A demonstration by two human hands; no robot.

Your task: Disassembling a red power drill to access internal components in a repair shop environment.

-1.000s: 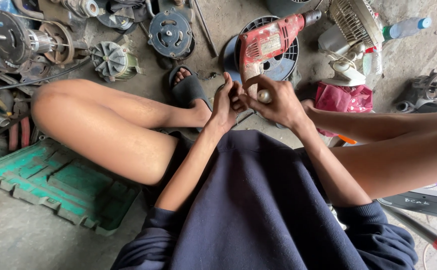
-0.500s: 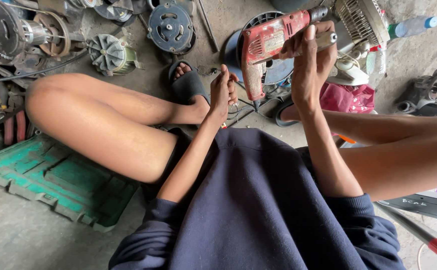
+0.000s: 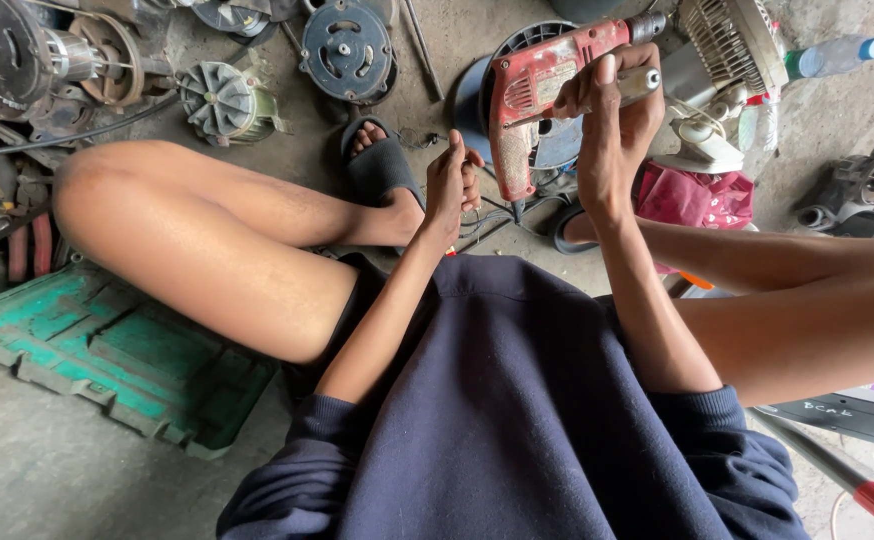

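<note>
Inspection seemed underway: right hand [image 3: 612, 125] gripped the red electric drill [image 3: 537, 95] raised, left hand [image 3: 452, 185] hung loose and empty beside it, so steadying probably came next.

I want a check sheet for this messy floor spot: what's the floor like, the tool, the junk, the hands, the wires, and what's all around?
Surface: bare grey concrete floor, dusty.
Job's things: red power drill, lifted off the floor.
Clutter: green plastic panel beside the left leg; fan motors; clear bottle; red bag.
Hands: right hand grips the drill's side handle; left hand is open, off the drill, above the sandalled foot.
Cables: thin dark wires on the floor under the drill; black cable at left.
Surroundings: more motor parts at the top left; white fan grille.
</note>
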